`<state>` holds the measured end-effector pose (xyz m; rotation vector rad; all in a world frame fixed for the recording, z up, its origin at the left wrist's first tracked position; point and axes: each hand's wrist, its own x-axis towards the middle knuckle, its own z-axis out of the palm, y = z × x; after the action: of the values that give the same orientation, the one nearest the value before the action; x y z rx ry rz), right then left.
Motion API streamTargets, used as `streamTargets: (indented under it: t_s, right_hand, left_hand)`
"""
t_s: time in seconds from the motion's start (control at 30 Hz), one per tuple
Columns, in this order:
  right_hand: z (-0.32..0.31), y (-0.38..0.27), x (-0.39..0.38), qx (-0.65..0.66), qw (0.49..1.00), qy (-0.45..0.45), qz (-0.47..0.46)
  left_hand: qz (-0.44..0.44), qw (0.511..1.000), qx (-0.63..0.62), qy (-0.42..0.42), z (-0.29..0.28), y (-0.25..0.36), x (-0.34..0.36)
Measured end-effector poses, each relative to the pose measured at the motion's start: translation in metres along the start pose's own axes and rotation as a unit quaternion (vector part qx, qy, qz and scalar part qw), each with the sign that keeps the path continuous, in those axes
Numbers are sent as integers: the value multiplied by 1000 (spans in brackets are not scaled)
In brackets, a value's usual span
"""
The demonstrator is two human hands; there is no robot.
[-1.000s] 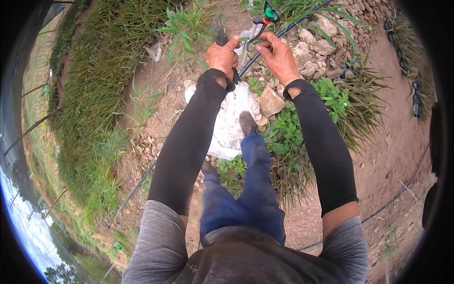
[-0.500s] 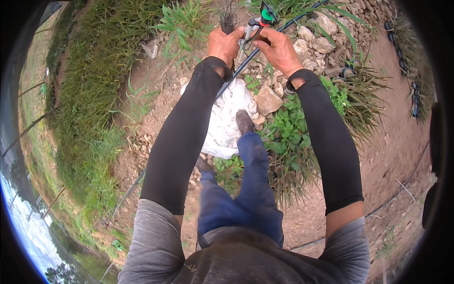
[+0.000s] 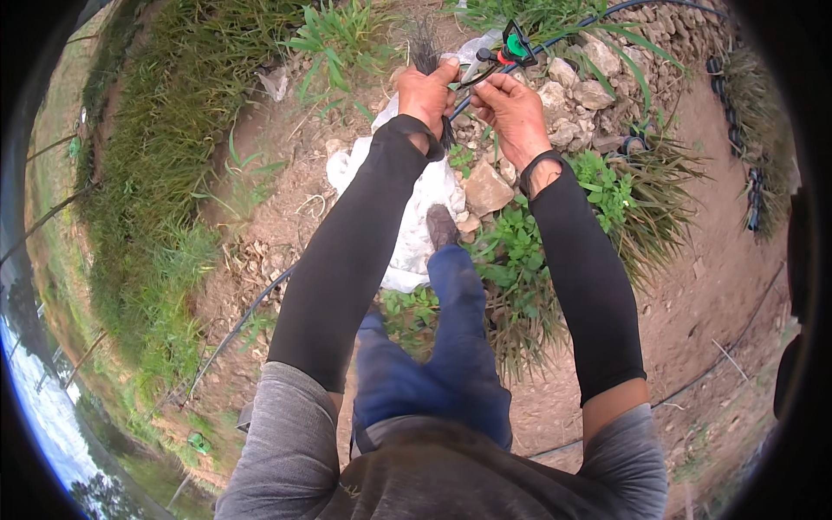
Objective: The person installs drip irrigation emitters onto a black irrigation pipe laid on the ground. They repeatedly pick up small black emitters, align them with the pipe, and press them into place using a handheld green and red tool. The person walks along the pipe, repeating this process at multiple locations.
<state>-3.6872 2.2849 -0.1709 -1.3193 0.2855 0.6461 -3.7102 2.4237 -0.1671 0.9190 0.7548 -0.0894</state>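
Closed around a bundle of thin black strands (image 3: 424, 50), my left hand (image 3: 425, 97) is at the top middle; the strands stick out above and below the fist. A micro sprinkler (image 3: 517, 48) with a green and red middle and a black frame is tilted to the right just beyond my hands. Its pale stem (image 3: 473, 68) and a thin black tube run down between my fingertips. My right hand (image 3: 516, 117) has thumb and forefinger pinched together beside the stem; what they grip is too small to make out. A black hose (image 3: 462, 107) passes beneath both hands.
A crumpled white plastic sheet (image 3: 416, 234) lies under my foot. Rocks (image 3: 488, 188) and leafy green plants (image 3: 520, 247) are to its right. Tall grass (image 3: 173, 130) fills the left. More hose (image 3: 234, 334) lies on the soil at lower left.
The sprinkler has tipped from near upright to leaning right and moved slightly right. Both hands have shifted a little toward me; my left hand still grips the strands.
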Motion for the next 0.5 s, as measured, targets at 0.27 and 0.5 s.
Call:
streamTargets:
  t_s: [0.27, 0.5]
  right_hand:
    - [3, -13, 8, -28, 997, -61, -30]
    - [-5, -16, 21, -53, 995, -82, 14]
  left_hand:
    - [11, 1000, -13, -10, -8, -2, 8]
    - [-8, 998, -36, -48, -10, -5, 9]
